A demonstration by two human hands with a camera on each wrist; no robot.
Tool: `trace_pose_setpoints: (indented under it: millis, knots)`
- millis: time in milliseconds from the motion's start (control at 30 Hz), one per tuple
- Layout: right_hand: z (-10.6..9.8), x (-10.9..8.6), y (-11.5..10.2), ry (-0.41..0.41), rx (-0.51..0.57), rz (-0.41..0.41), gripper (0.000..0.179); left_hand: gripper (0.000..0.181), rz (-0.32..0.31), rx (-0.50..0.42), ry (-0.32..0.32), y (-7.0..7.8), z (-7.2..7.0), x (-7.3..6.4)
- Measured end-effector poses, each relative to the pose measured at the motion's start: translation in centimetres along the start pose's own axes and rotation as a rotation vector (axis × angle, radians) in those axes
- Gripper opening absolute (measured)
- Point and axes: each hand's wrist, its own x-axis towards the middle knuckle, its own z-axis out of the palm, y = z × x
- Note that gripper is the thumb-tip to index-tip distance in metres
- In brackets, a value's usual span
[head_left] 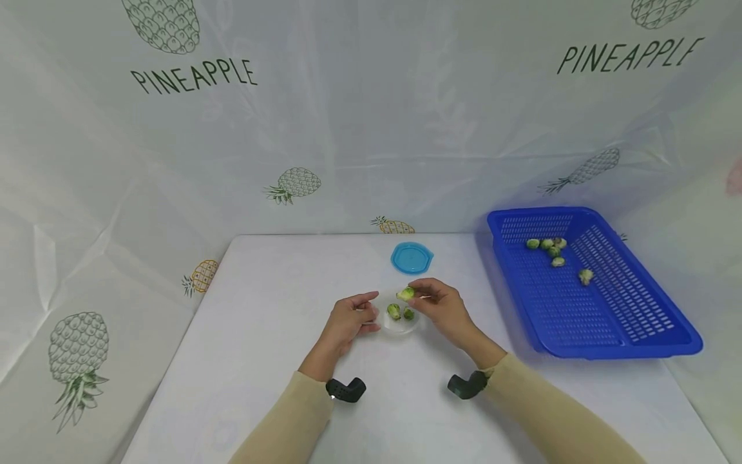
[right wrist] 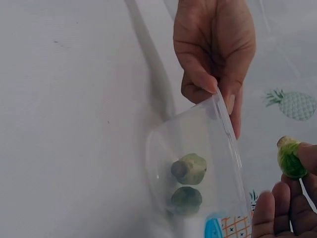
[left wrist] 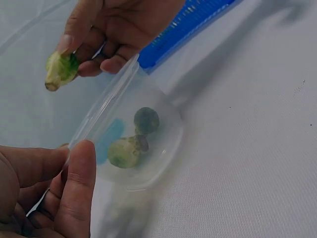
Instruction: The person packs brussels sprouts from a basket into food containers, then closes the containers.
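Left hand (head_left: 348, 320): pinching the rim of the clear bowl (head_left: 399, 327)
Right hand (head_left: 443, 309): pinching one sprout (head_left: 406, 294), just above the bowl
Bowl: on the desk (head_left: 249, 335), two sprouts (head_left: 394, 312) inside
Lid (head_left: 411, 258): blue, flat on the desk, behind the bowl
Basket (head_left: 574, 322): big, blue, on the right, with six more sprouts (head_left: 554, 252)

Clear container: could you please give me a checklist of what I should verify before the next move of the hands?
1. Left hand pinches the rim of the clear container: ok.
2. Right hand grips a sprout: ok.
3. Gripped sprout inside the container: not ok, outside it.
4. Room inside: seems ok, two sprouts there.
5. Blue lid off the container: ok.
6. Container's base touching the table: cannot tell.
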Motion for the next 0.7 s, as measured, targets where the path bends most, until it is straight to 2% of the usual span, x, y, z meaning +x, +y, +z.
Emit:
trace_pose_setpoints:
  millis: [433, 700]
  knots:
    - [1.2, 1.0, 0.3, -0.02, -0.159, -0.053, 0.029, 0.049, 0.007, -0.002, -0.008, -0.2, 0.0, 0.1]
    - [1.9, 1.0, 0.5, -0.013, -0.197, -0.027, 0.03, 0.048, 0.012, -0.003, -0.006, -0.3, 0.0, 0.3]
